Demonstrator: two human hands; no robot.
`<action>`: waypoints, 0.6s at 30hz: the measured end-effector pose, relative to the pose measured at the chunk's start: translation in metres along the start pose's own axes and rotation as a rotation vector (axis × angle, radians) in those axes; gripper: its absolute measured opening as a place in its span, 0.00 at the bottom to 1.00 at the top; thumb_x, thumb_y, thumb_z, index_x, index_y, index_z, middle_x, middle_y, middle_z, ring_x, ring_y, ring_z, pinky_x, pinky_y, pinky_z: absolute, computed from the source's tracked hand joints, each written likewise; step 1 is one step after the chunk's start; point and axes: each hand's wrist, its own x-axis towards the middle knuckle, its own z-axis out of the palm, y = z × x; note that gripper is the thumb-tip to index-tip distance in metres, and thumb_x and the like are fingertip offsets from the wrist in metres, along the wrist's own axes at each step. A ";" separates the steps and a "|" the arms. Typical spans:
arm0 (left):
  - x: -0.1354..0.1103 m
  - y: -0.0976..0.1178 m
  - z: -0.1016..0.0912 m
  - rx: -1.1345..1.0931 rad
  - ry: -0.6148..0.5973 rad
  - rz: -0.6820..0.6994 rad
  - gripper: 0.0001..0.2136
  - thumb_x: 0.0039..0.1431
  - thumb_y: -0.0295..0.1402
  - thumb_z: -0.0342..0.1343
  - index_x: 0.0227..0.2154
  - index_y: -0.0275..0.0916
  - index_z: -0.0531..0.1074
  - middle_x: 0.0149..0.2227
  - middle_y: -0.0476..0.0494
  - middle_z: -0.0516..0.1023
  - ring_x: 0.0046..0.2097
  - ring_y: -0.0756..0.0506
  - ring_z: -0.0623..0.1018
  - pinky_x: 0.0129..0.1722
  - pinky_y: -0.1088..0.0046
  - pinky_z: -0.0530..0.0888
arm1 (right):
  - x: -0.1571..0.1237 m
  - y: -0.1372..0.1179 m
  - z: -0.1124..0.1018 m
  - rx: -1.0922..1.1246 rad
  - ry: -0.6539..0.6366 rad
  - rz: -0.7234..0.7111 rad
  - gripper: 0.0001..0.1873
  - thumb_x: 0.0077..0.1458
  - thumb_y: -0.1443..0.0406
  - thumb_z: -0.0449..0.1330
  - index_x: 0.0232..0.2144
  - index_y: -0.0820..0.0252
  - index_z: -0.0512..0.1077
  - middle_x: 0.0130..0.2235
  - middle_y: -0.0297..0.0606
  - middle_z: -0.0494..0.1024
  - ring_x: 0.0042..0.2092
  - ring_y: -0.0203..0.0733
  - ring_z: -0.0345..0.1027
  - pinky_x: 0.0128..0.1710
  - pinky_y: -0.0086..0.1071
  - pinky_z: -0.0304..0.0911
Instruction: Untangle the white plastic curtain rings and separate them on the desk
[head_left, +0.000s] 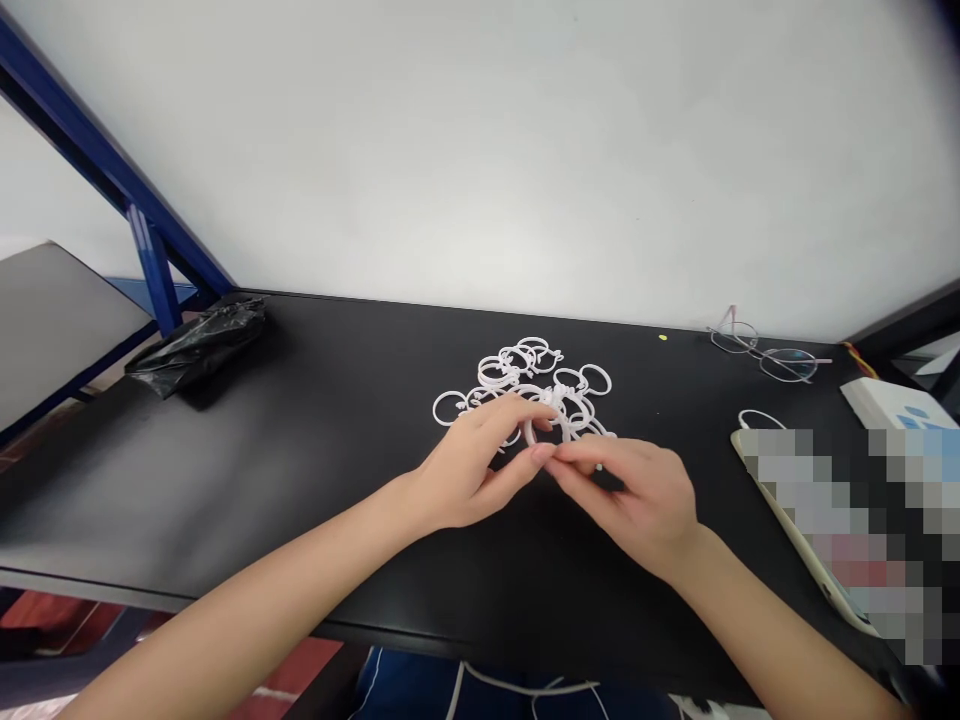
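- The right hand (637, 495) pinches, fingertips nearly together, at a white plastic ring (537, 432).
- The left hand (465, 465) curls half closed over that ring.
- The ring sits against a tangled heap of white rings (525, 375), mid-way across the black table (225, 500).
- Far right: wire-rimmed glasses (772, 350).

A black tabletop (225, 480) meets a plain white wall (480, 150), with a blue steel frame (97, 140) rising at left.
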 end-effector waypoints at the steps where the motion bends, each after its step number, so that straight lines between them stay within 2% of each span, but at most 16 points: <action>1: 0.000 0.001 0.001 -0.016 0.023 -0.009 0.09 0.65 0.30 0.49 0.46 0.38 0.68 0.39 0.41 0.76 0.39 0.47 0.75 0.41 0.70 0.72 | -0.001 -0.001 0.002 -0.026 0.009 -0.059 0.05 0.58 0.68 0.61 0.31 0.53 0.75 0.22 0.28 0.77 0.20 0.31 0.68 0.22 0.24 0.65; 3: 0.000 0.004 0.001 -0.044 0.069 -0.052 0.06 0.65 0.29 0.49 0.41 0.37 0.70 0.36 0.43 0.76 0.37 0.48 0.75 0.39 0.71 0.72 | -0.004 -0.003 0.005 -0.042 0.035 -0.112 0.06 0.58 0.70 0.60 0.35 0.52 0.74 0.23 0.27 0.78 0.21 0.32 0.69 0.23 0.25 0.67; 5: 0.001 0.005 0.002 -0.137 0.107 -0.150 0.06 0.66 0.29 0.49 0.40 0.37 0.71 0.35 0.44 0.76 0.36 0.49 0.75 0.39 0.72 0.73 | -0.006 -0.005 0.006 -0.022 0.082 -0.105 0.10 0.58 0.70 0.60 0.40 0.51 0.74 0.22 0.27 0.77 0.21 0.33 0.69 0.21 0.25 0.67; 8: 0.005 0.004 0.001 -0.417 0.140 -0.331 0.08 0.67 0.31 0.49 0.42 0.37 0.72 0.35 0.45 0.76 0.36 0.49 0.76 0.40 0.73 0.74 | -0.009 -0.007 0.009 0.014 0.157 -0.047 0.16 0.57 0.71 0.59 0.47 0.51 0.71 0.23 0.26 0.76 0.20 0.32 0.69 0.20 0.25 0.67; 10: 0.008 0.000 0.000 -0.634 0.147 -0.428 0.08 0.66 0.32 0.51 0.41 0.36 0.73 0.34 0.46 0.77 0.34 0.51 0.77 0.39 0.74 0.74 | -0.011 -0.007 0.011 0.010 0.206 -0.003 0.18 0.57 0.72 0.59 0.48 0.51 0.70 0.24 0.27 0.77 0.21 0.33 0.71 0.22 0.26 0.70; 14: 0.010 -0.006 -0.005 -0.973 0.104 -0.601 0.07 0.64 0.32 0.55 0.39 0.35 0.76 0.29 0.48 0.76 0.28 0.54 0.74 0.33 0.78 0.73 | -0.012 -0.004 0.015 0.012 0.240 0.041 0.17 0.56 0.73 0.59 0.47 0.52 0.71 0.26 0.29 0.78 0.23 0.34 0.72 0.24 0.27 0.72; 18: 0.010 -0.007 -0.007 -1.142 0.041 -0.676 0.07 0.63 0.31 0.56 0.39 0.36 0.76 0.26 0.50 0.75 0.26 0.54 0.74 0.31 0.79 0.74 | -0.008 -0.003 0.015 0.079 0.176 0.038 0.18 0.56 0.72 0.60 0.49 0.53 0.69 0.26 0.28 0.76 0.22 0.32 0.70 0.24 0.27 0.70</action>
